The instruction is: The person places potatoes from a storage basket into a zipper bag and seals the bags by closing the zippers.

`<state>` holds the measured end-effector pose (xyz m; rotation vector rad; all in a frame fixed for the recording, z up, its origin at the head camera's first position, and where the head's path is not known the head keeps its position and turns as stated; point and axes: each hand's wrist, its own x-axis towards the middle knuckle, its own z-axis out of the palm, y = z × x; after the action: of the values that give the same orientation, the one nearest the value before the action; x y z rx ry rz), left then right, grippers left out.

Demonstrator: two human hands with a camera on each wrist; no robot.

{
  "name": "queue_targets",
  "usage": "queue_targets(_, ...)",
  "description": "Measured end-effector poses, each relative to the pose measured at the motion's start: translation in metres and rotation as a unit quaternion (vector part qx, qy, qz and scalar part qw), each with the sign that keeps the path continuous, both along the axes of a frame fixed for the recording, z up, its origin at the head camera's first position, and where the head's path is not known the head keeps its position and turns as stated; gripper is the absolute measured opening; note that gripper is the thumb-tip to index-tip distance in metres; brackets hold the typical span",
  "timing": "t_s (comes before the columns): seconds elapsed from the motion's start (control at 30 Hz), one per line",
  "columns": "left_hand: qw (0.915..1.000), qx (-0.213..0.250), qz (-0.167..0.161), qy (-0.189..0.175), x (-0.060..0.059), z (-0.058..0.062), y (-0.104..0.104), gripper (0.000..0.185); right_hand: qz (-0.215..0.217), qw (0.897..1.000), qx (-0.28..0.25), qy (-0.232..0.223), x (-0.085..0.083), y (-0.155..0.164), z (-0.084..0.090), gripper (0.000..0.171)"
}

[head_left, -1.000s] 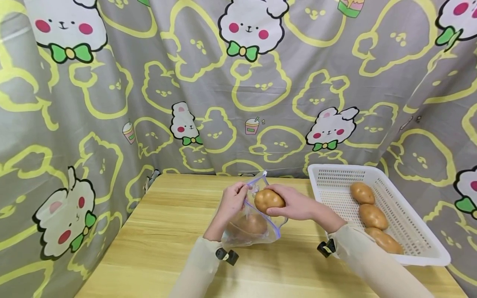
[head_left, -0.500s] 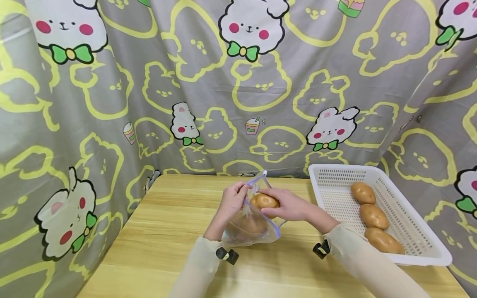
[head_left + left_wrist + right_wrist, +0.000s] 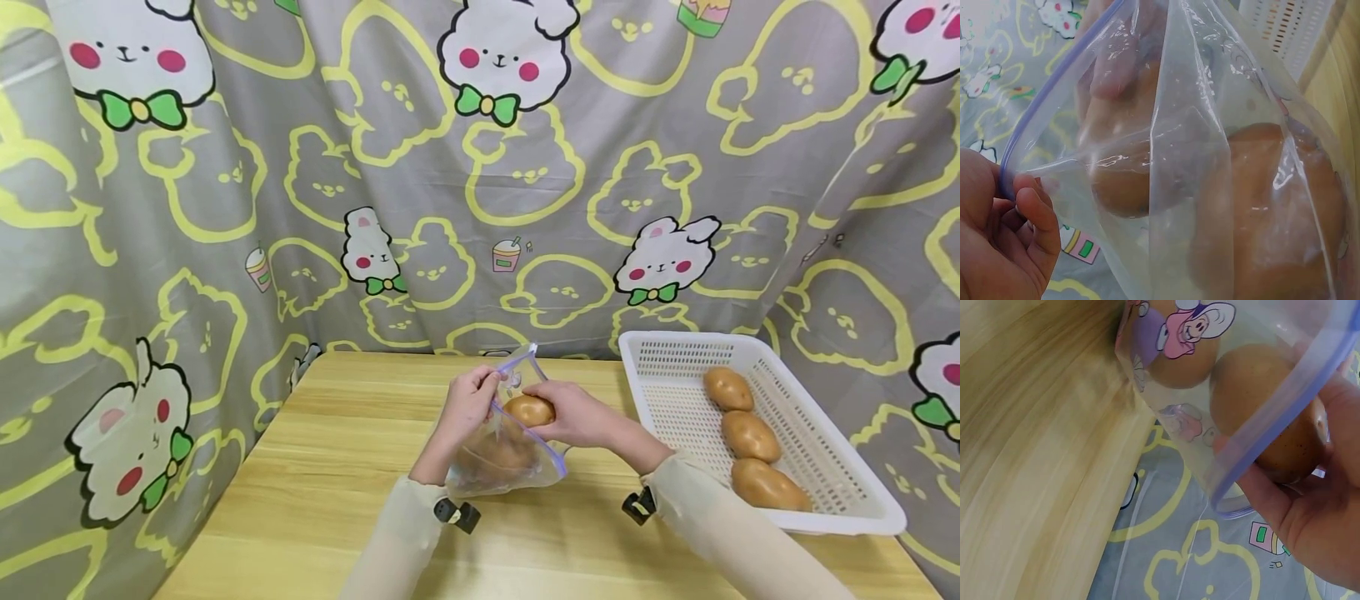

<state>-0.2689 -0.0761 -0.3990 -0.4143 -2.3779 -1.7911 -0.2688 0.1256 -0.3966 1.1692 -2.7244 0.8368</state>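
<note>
The left hand (image 3: pixel 469 402) pinches the bag (image 3: pixel 507 468) by its rim, best held taut; the right hand (image 3: pixel 579 413) grips a potato (image 3: pixel 529 409) in the mouth, between both hands, best lowered gently before release.

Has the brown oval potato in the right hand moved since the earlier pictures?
Yes: in the head view, the brown oval potato has moved leftward, away from the white perforated plastic basket, deeper into the clear plastic bag.

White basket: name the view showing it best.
Head view: the white basket shows nearly whole, three potatoes inside. The left wrist view catches only part, beyond the bag; the right wrist view shows none of it.
</note>
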Motion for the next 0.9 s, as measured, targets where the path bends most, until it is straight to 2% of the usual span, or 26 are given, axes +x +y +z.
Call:
queue_targets(0.1,1.0,-0.003,-0.004,0.0,0.003,0.005,0.001,0.024,0.015,1.0,0.0,0.01,0.0,0.0,0.0,0.056)
queue_targets(0.17,0.9999,-0.005,-0.009,0.004,0.01,0.014,0.001,0.022,0.021,1.0,0.0,0.01,0.0,0.001,0.001,0.059)
queue_targets(0.3,0.9997,-0.009,-0.016,0.016,0.025,0.033,0.002,0.021,0.031,0.999,0.006,-0.009,0.003,0.002,0.001,0.06)
queue_targets(0.4,0.9997,-0.01,-0.017,0.017,0.029,0.037,0.002,0.021,0.03,0.999,0.013,-0.033,0.005,0.002,0.002,0.06)
queue_targets(0.5,0.9997,-0.007,-0.019,0.015,0.026,0.033,0.002,0.022,0.023,0.998,0.012,-0.056,0.006,0.001,0.002,0.061)
queue_targets(0.7,0.9999,0.0,-0.012,0.01,0.004,0.007,0.002,0.023,0.027,0.995,-0.023,-0.09,0.004,0.0,-0.001,0.054)
queue_targets(0.9,0.9998,0.003,-0.001,0.018,0.001,0.003,0.002,0.022,0.04,0.997,-0.027,-0.056,0.0,0.002,-0.005,0.048)
